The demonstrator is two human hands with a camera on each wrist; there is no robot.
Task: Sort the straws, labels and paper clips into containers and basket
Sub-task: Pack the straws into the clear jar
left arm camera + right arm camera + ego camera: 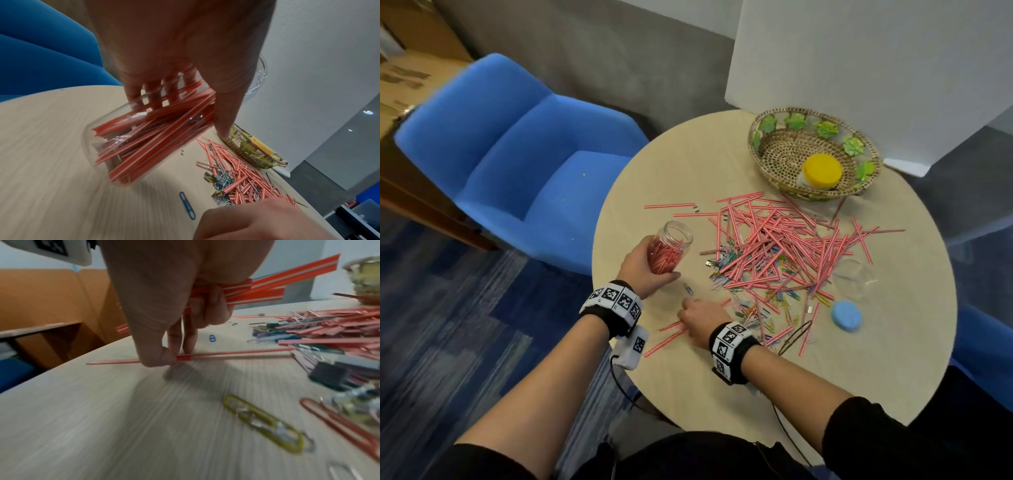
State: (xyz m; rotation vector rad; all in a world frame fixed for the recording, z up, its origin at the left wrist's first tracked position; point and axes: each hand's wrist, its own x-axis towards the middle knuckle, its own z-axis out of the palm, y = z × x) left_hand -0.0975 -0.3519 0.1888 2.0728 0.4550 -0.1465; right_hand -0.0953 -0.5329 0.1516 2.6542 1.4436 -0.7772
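I see the round table bare along its left and near rim, beside a blue armchair; the middle and right are crowded. Left hand wraps a clear jar, tilted and partly filled with red-striped straws, fingers curled round its wall, near the table's left edge. A lone blue paper clip lies between the hands. Right hand pinches one straw against the tabletop, thumb and two fingertips narrow, with several more straws bunched in the curled palm. The straw pile with mixed clips spreads right; labels I cannot make out. Wicker basket at far right holds a yellow-lidded jar. Wrist views are motion-blurred.
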